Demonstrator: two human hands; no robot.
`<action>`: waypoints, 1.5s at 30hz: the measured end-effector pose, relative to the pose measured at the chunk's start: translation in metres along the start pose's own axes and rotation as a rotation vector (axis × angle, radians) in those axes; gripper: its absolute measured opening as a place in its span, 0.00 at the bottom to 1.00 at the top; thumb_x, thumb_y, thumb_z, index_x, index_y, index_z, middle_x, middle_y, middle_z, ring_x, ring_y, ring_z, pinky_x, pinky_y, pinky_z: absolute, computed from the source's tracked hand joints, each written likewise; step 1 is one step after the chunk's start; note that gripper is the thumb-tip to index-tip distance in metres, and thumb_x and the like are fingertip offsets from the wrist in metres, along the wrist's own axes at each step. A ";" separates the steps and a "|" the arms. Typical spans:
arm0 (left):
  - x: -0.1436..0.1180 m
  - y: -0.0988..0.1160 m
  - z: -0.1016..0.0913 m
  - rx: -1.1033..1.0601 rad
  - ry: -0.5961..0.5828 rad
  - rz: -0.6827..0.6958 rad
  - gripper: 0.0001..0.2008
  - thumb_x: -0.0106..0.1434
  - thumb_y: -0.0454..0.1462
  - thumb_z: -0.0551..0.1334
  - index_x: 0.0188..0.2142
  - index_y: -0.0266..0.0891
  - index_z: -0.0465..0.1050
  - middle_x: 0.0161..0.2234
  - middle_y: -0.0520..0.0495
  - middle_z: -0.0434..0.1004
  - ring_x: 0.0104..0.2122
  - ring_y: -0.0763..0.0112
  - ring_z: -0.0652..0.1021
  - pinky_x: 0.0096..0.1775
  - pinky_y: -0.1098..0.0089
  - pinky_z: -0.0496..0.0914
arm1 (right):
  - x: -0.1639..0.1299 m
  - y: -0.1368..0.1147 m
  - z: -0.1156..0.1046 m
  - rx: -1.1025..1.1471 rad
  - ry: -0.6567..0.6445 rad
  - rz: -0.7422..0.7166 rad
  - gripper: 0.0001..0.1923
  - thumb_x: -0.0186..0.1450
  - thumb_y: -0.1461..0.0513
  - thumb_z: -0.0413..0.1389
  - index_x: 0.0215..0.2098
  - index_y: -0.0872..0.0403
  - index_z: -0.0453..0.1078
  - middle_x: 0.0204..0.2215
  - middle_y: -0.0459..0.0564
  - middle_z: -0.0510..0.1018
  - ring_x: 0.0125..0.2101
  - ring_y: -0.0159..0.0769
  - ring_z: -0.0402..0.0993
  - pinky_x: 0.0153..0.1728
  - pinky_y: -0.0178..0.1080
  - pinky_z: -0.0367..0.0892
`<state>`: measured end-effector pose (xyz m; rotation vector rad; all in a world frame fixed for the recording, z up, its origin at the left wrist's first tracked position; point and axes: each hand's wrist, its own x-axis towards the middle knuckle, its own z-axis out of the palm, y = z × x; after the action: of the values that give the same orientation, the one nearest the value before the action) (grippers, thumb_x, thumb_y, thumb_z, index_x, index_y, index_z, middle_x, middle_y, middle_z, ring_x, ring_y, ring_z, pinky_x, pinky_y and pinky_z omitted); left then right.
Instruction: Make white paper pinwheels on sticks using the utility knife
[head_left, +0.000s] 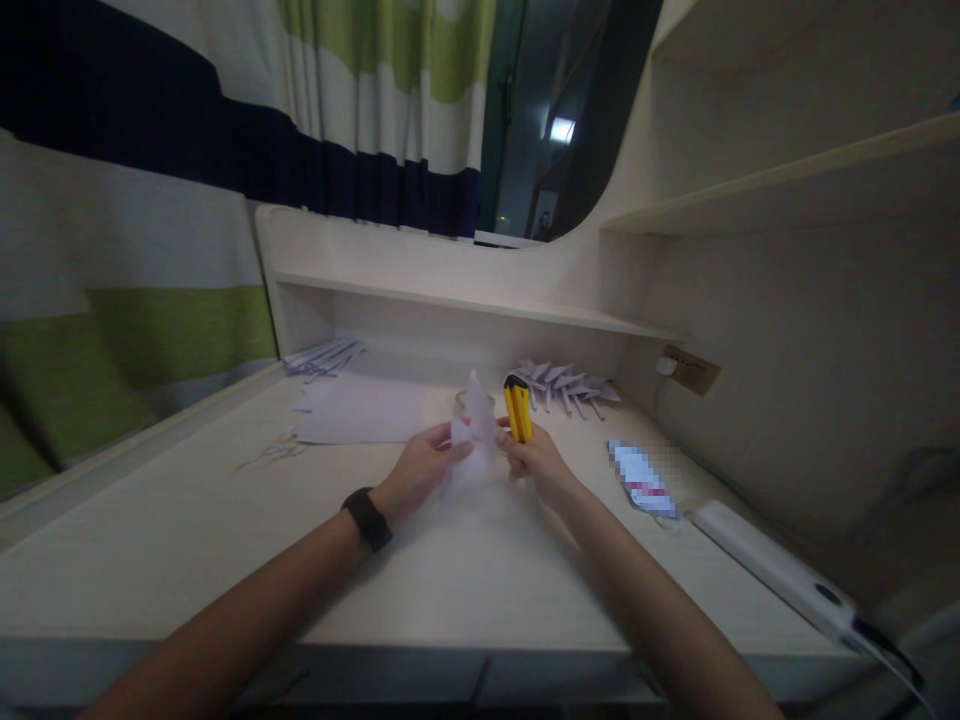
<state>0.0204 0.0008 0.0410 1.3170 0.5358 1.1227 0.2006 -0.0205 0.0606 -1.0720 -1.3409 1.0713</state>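
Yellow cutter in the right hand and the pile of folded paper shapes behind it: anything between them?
Head view: nothing. Only bare desk shows between the yellow cutter, upright in the right hand, and the folded paper shapes.

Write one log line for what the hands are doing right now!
left hand: holds folded white paper | right hand: holds yellow cutter upright | desk: paper sheets, folded pieces

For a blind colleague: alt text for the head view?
Over a pale desk, the left hand holds folded white paper and the right hand grips a yellow utility knife. More folded paper shapes lie behind.
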 end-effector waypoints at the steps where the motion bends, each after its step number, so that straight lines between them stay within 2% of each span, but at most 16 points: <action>1: 0.000 0.000 0.000 0.002 0.018 -0.001 0.26 0.53 0.44 0.68 0.49 0.33 0.71 0.45 0.38 0.76 0.40 0.62 0.76 0.43 0.64 0.68 | 0.000 0.001 -0.001 0.018 0.001 0.016 0.25 0.53 0.50 0.62 0.42 0.55 0.64 0.13 0.33 0.58 0.11 0.22 0.48 0.11 0.29 0.60; 5: 0.000 0.000 -0.001 0.055 0.127 -0.003 0.19 0.54 0.46 0.67 0.37 0.32 0.75 0.35 0.42 0.78 0.32 0.66 0.76 0.35 0.69 0.68 | 0.001 0.001 -0.005 0.073 0.009 0.040 0.24 0.53 0.50 0.62 0.40 0.54 0.63 0.14 0.33 0.57 0.11 0.21 0.48 0.11 0.29 0.59; 8: 0.002 -0.001 -0.003 0.054 0.188 -0.013 0.17 0.54 0.47 0.66 0.29 0.32 0.74 0.27 0.45 0.76 0.26 0.69 0.74 0.29 0.72 0.66 | 0.001 0.000 -0.008 0.095 -0.001 0.055 0.22 0.53 0.50 0.63 0.37 0.54 0.63 0.16 0.35 0.59 0.11 0.21 0.47 0.11 0.28 0.59; 15: 0.002 0.007 -0.005 -0.156 0.197 -0.071 0.14 0.55 0.44 0.66 0.28 0.34 0.70 0.22 0.48 0.74 0.21 0.71 0.72 0.24 0.73 0.65 | 0.002 0.002 -0.012 0.137 -0.014 0.094 0.20 0.53 0.49 0.62 0.32 0.53 0.62 0.15 0.35 0.57 0.12 0.22 0.48 0.12 0.29 0.58; 18: 0.001 0.009 -0.008 -0.222 0.176 -0.093 0.12 0.55 0.41 0.66 0.28 0.34 0.69 0.23 0.47 0.74 0.21 0.70 0.73 0.24 0.73 0.66 | 0.002 0.002 -0.012 0.146 0.018 0.091 0.20 0.52 0.50 0.63 0.30 0.54 0.63 0.17 0.36 0.58 0.13 0.21 0.47 0.11 0.28 0.56; 22: 0.006 0.006 -0.013 -0.306 0.152 -0.109 0.09 0.56 0.38 0.65 0.32 0.34 0.70 0.27 0.45 0.76 0.25 0.68 0.76 0.29 0.71 0.70 | 0.000 -0.004 -0.013 0.102 0.033 0.091 0.19 0.48 0.54 0.66 0.28 0.55 0.64 0.18 0.38 0.62 0.14 0.22 0.53 0.12 0.28 0.57; 26: 0.013 0.003 -0.018 -0.358 0.258 -0.017 0.07 0.57 0.34 0.64 0.36 0.35 0.70 0.30 0.47 0.77 0.30 0.69 0.77 0.35 0.70 0.71 | -0.001 -0.010 -0.017 0.094 0.036 0.099 0.18 0.47 0.58 0.66 0.29 0.55 0.64 0.18 0.38 0.63 0.14 0.21 0.53 0.12 0.27 0.57; 29: 0.013 0.005 -0.023 -0.391 0.312 0.010 0.06 0.55 0.32 0.63 0.34 0.36 0.70 0.28 0.49 0.77 0.29 0.70 0.77 0.36 0.70 0.71 | 0.000 -0.009 -0.019 0.070 0.035 0.096 0.18 0.48 0.58 0.66 0.30 0.54 0.64 0.17 0.37 0.60 0.13 0.21 0.51 0.12 0.28 0.58; 31: 0.010 0.009 -0.027 -0.419 0.268 -0.042 0.05 0.53 0.32 0.62 0.32 0.36 0.71 0.24 0.50 0.76 0.27 0.68 0.77 0.34 0.69 0.71 | 0.001 -0.007 -0.019 0.045 0.053 0.091 0.18 0.49 0.58 0.66 0.31 0.54 0.63 0.16 0.36 0.59 0.13 0.21 0.51 0.13 0.28 0.59; 34: 0.005 0.013 -0.030 -0.438 0.155 -0.125 0.08 0.50 0.32 0.61 0.32 0.35 0.74 0.24 0.49 0.77 0.26 0.65 0.78 0.32 0.68 0.71 | 0.002 -0.005 -0.017 0.002 0.052 0.058 0.18 0.49 0.57 0.66 0.29 0.54 0.63 0.16 0.35 0.58 0.14 0.22 0.52 0.13 0.29 0.60; 37: 0.002 0.014 -0.027 -0.398 0.104 -0.150 0.12 0.52 0.34 0.64 0.37 0.34 0.75 0.31 0.44 0.80 0.29 0.63 0.79 0.33 0.67 0.72 | 0.001 -0.004 -0.018 -0.055 -0.023 0.013 0.17 0.50 0.56 0.65 0.26 0.54 0.62 0.17 0.37 0.58 0.15 0.23 0.54 0.14 0.29 0.61; 41: 0.002 0.009 -0.022 -0.239 0.091 -0.096 0.19 0.53 0.37 0.68 0.44 0.33 0.73 0.40 0.39 0.79 0.34 0.60 0.79 0.38 0.63 0.73 | 0.002 -0.001 -0.021 -0.108 -0.078 -0.026 0.17 0.50 0.56 0.65 0.25 0.54 0.62 0.17 0.37 0.58 0.16 0.24 0.56 0.13 0.29 0.62; 45: 0.004 0.005 -0.023 -0.199 0.122 -0.087 0.21 0.52 0.39 0.69 0.45 0.32 0.73 0.41 0.37 0.79 0.36 0.59 0.79 0.40 0.62 0.73 | 0.007 0.005 -0.024 -0.166 -0.034 -0.013 0.16 0.49 0.56 0.65 0.26 0.55 0.65 0.18 0.39 0.61 0.16 0.25 0.58 0.13 0.29 0.62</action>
<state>0.0013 0.0149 0.0411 1.0495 0.5507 1.1580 0.2247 -0.0116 0.0581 -1.1691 -1.4825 0.9851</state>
